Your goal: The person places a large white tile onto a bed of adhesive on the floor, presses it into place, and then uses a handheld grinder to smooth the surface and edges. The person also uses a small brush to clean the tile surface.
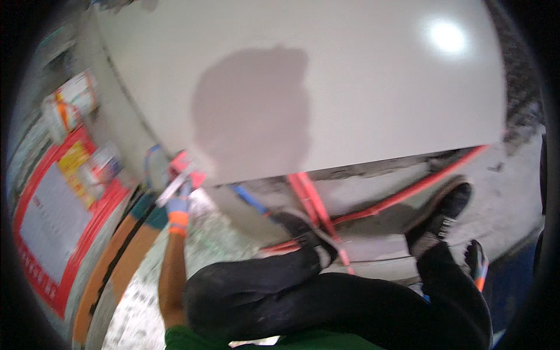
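My left hand (178,202), in a grey-blue glove with an orange cuff, is closed on a pink-and-white thing (188,167) at the near left corner of a large pale slab (361,111). A whitish strip runs past the fingers. Motion blur hides what kind of thing it is. Far to the right, beside my leg, my right hand (477,263) shows dark fingers and an orange band. My leg partly covers it, so its grip is unclear.
Red straps (402,201) and a blue strip (251,200) lie along the slab's near edge, close to my shoes (440,216). At left stand a red-and-grey bag (52,219), a clear plastic container (102,166), a white-and-orange package (73,102) and brown cardboard (125,256).
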The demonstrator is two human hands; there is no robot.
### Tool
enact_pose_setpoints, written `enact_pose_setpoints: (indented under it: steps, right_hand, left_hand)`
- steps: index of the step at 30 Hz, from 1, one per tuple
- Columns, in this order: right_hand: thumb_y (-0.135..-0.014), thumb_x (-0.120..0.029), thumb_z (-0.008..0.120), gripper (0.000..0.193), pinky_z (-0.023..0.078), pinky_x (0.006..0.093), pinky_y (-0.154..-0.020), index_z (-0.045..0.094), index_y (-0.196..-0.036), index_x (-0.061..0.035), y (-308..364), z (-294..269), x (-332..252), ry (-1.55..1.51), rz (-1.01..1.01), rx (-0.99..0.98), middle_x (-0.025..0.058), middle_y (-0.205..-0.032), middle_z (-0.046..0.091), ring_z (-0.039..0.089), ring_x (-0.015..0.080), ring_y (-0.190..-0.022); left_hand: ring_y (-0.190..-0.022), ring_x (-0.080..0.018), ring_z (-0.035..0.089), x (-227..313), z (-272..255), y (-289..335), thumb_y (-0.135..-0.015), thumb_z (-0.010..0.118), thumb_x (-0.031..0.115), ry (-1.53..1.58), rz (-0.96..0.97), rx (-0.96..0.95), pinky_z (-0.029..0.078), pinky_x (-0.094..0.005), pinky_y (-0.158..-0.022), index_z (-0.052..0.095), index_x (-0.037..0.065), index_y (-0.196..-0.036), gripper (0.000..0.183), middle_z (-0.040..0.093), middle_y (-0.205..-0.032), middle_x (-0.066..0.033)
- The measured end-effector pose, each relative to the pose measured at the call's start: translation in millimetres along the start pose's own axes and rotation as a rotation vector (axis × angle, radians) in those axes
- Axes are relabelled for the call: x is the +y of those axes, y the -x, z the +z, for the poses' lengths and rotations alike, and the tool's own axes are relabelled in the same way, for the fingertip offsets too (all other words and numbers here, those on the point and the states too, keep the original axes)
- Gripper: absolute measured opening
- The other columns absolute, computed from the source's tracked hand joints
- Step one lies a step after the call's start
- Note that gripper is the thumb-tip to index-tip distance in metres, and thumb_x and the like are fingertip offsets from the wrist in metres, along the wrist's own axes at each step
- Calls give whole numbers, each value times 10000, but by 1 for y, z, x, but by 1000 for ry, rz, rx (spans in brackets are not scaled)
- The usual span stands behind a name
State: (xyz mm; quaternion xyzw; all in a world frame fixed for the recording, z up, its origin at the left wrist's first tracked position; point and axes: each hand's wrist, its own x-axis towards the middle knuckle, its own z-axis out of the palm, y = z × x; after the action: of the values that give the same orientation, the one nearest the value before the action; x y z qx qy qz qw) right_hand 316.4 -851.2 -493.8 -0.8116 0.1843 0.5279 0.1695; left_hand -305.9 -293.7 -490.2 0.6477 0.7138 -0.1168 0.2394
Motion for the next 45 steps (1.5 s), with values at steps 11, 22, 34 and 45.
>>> enact_pose_setpoints:
  steps: [11,22,34,45]
  right_hand:
    - [-916,-184,522,302,462,256,-759,579,-1126,26,23,76,-146,140,-494,-66,98,-971,646,579,134,-841]
    - [-873,-310,517,319,467,408,-754,650,-937,-27,19,114,-200,608,-828,-29,205,-896,634,601,370,-846]
    - [-875,-338,551,362,465,359,-614,639,-790,3,-9,136,-174,270,-783,0,138,-659,620,577,192,-602]
    - [-855,-369,537,359,490,410,-800,665,-997,-64,-18,159,-156,317,-753,152,191,-954,643,625,349,-901]
  left_hand:
    - [-1252,-234,390,161,35,-12,-763,672,39,380,470,-157,387,-314,-980,458,12,-1281,561,343,-1401,-174]
    - [-1011,-219,510,178,14,32,-720,689,57,286,392,-197,433,-319,-877,198,84,-1439,871,406,-1344,-163]
    - [-1208,-355,434,220,-24,10,-702,718,286,-470,365,-271,367,-376,-1000,335,67,-1375,805,420,-1341,-205]
    - [-1087,-274,543,247,-78,-98,-819,611,188,-299,356,70,462,-353,-883,447,50,-1298,524,560,-1159,-194]
